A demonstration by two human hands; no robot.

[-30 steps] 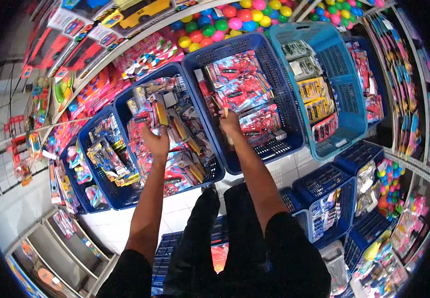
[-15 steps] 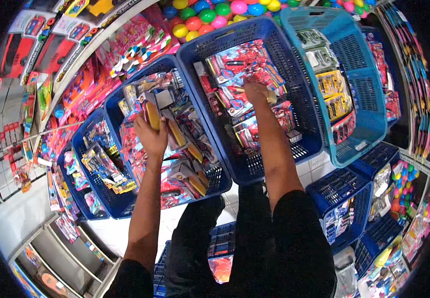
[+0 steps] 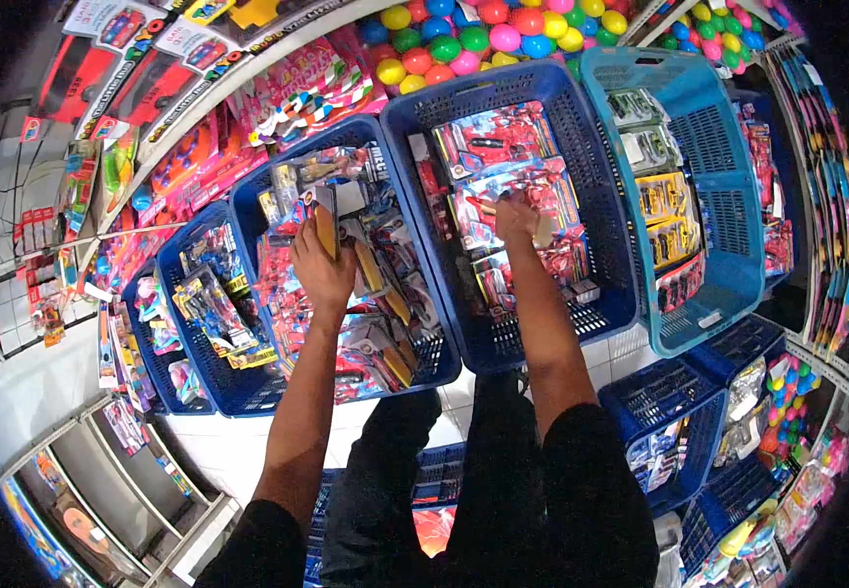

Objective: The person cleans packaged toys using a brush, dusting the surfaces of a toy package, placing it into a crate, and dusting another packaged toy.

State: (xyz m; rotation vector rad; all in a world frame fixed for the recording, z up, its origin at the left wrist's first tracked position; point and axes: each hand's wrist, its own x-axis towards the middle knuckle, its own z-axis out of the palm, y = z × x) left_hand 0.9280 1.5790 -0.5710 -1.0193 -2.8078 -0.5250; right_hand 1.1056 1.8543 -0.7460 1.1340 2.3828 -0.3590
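Red toy packs (image 3: 491, 142) around right hand (image 3: 516, 218)
Left hand (image 3: 323, 269) grips yellow-edged pack (image 3: 326, 227), twelve o'clock; right hand pinches red stick (image 3: 480, 204), ten o'clock.

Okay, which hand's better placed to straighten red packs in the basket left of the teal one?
Likely your right hand: it's over those red packs, though apparently holding something slim. Your left hand is one basket over, on a yellow-edged pack.
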